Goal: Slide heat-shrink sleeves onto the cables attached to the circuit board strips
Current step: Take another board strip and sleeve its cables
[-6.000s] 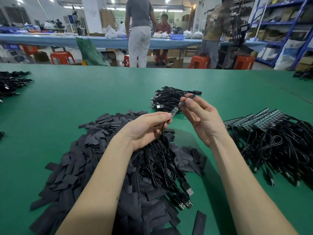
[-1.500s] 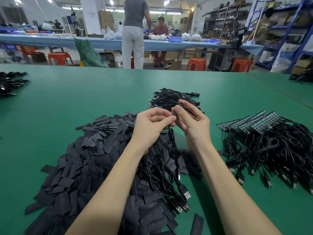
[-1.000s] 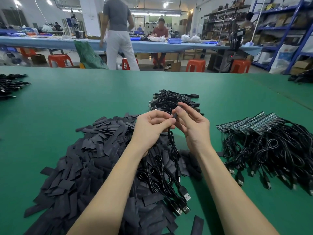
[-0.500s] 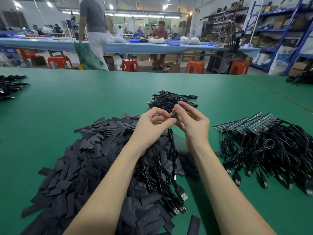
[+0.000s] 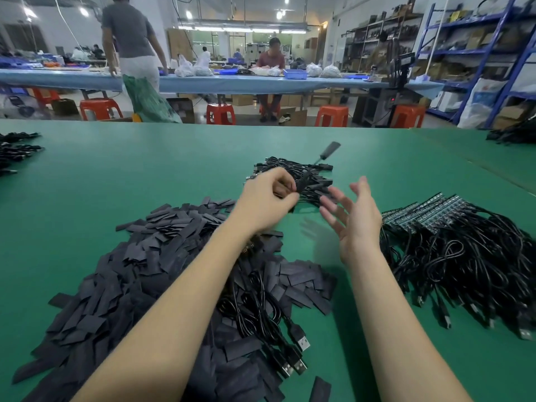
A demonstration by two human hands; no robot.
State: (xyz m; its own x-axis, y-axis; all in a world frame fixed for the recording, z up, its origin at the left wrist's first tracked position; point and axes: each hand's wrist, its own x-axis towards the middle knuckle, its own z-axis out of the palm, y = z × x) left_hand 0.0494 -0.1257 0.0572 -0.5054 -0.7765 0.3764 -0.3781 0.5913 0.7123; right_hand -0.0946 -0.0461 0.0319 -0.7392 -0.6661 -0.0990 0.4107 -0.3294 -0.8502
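Observation:
My left hand (image 5: 268, 200) is curled, its fingertips pinching a black cable (image 5: 303, 179) over the far pile of sleeved cables (image 5: 290, 166). That cable's sleeved strip end (image 5: 330, 148) is blurred in the air above that pile. My right hand (image 5: 355, 216) is held open beside it, fingers spread, holding nothing. A big heap of flat black heat-shrink sleeves (image 5: 130, 285) lies under my left forearm. Bare circuit board strips (image 5: 429, 210) fan out to the right, with their black cables (image 5: 478, 265) tangled below them.
Several USB plugs (image 5: 300, 342) and coiled cables lie on the sleeve heap between my arms. The green table (image 5: 145, 163) carries more cable bundles at its far left (image 5: 14, 152) and far right (image 5: 513, 133). Beyond it, people work at a blue bench (image 5: 232, 82).
My hands have parted. The right hand let go and opened. The sleeved strip end has swung up and away over the far pile, while my left hand moved forward with the cable.

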